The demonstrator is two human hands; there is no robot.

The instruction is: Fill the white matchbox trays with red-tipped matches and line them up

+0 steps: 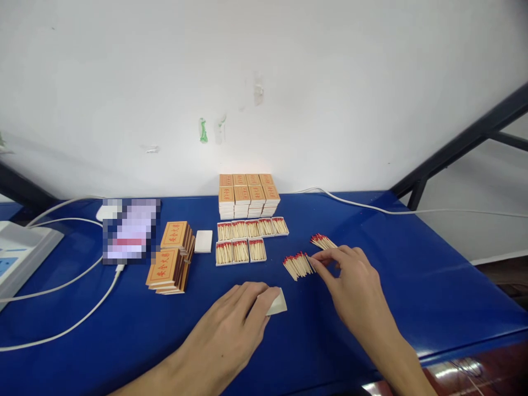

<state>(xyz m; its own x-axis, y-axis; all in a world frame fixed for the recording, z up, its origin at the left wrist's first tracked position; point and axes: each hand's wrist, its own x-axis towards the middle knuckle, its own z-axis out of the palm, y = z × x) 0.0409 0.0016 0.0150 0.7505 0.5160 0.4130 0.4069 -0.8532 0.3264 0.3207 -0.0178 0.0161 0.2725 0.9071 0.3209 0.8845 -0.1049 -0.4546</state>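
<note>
My left hand (243, 316) is closed around a small white matchbox tray (279, 303), whose pale inside shows past the fingertips. Thumb and forefinger of my right hand (355, 280) pinch at the right edge of a loose pile of red-headed matches (297, 266). A second match pile (323, 241) lies just behind those fingers, partly covered by them. Beyond my hands, two rows of white trays full of matches stand side by side, the back row (252, 228) longer than the front row (241, 252).
Stacked orange matchboxes (248, 193) stand against the wall. Left are piles of orange matchbox sleeves (165, 267) and a white tray-sized piece (203, 241). A blurred phone (132, 228) with a white cable (111, 286) lies farther left, near a white device (25, 253). Another cable (371, 207) crosses the blue table (433, 286).
</note>
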